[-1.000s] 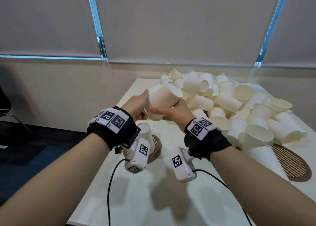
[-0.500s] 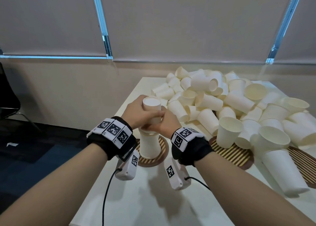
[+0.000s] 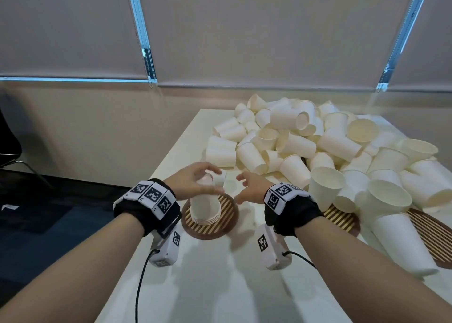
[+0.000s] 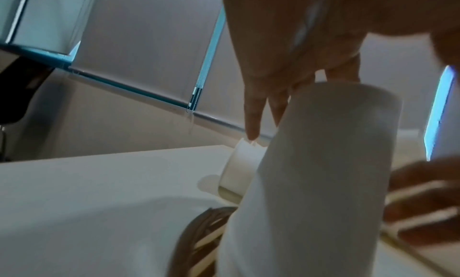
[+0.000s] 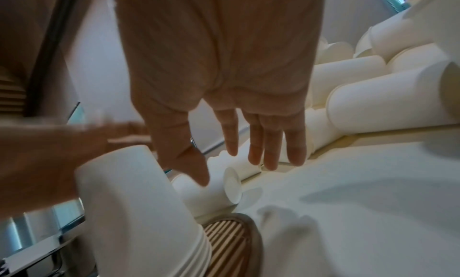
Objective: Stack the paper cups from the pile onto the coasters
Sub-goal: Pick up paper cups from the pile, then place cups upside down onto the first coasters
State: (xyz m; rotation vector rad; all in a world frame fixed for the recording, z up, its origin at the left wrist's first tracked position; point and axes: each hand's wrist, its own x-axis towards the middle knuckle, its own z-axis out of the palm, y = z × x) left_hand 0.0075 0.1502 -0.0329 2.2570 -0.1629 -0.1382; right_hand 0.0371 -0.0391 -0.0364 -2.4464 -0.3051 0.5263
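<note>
A stack of upside-down white paper cups (image 3: pixel 205 207) stands on the left round slatted coaster (image 3: pixel 227 215). My left hand (image 3: pixel 208 179) hovers over the stack's top with loose fingers, at most touching the top cup. In the left wrist view its fingers (image 4: pixel 252 123) point straight down behind the stack (image 4: pixel 311 183). My right hand (image 3: pixel 244 184) is open, a little right of the stack and apart from it. The right wrist view shows its straight fingers (image 5: pixel 256 143) above the table, with the stack (image 5: pixel 139 212) to their left. The big pile of loose cups (image 3: pixel 318 141) covers the table's back right.
A single cup (image 5: pixel 211 190) lies on its side just behind the left coaster. Two more coasters (image 3: pixel 341 221) (image 3: pixel 430 237) sit to the right, partly covered by cups. One tall cup stack (image 3: pixel 401 242) lies across the right one. The table's left edge (image 3: pixel 171 151) is close.
Both hands brought a cup down over the stack on the left coaster. The right hand has let go and drawn off to the right; the left hand's grip has loosened.
</note>
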